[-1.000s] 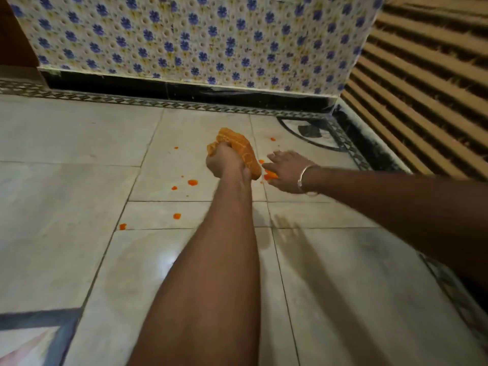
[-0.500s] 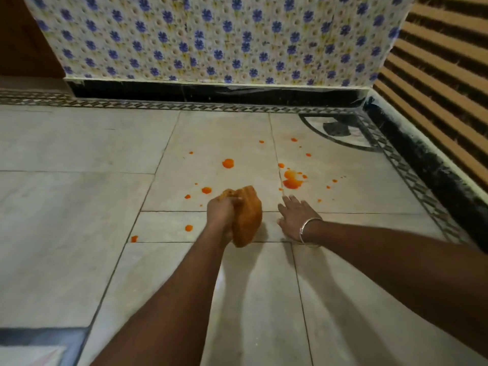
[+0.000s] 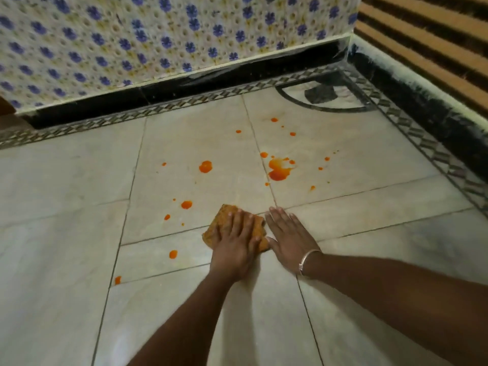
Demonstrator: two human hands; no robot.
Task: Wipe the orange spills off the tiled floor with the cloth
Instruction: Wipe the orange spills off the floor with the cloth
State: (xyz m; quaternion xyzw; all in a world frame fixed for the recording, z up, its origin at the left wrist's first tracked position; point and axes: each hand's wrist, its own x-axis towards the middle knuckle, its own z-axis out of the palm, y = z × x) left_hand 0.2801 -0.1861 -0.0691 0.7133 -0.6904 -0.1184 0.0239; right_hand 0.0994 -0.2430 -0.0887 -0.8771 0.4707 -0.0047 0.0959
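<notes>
Head view: orange spills (image 3: 278, 167) dot the tiled floor (image 3: 66, 180) toward its far right corner. The left hand (image 3: 235, 241) presses flat on the orange cloth (image 3: 223, 216) mid-floor, grip released. The right hand (image 3: 290, 236) lies flat just beside the cloth, grip also released.

The pale tiled floor (image 3: 68, 186) carries an orange cloth (image 3: 224, 220), which lies flat across a grout line under our left hand (image 3: 235, 243). Our right hand (image 3: 290, 237) rests palm-down on the tile just beside it. Orange spills (image 3: 278, 167) dot the tiles beyond and to the left of the cloth.
</notes>
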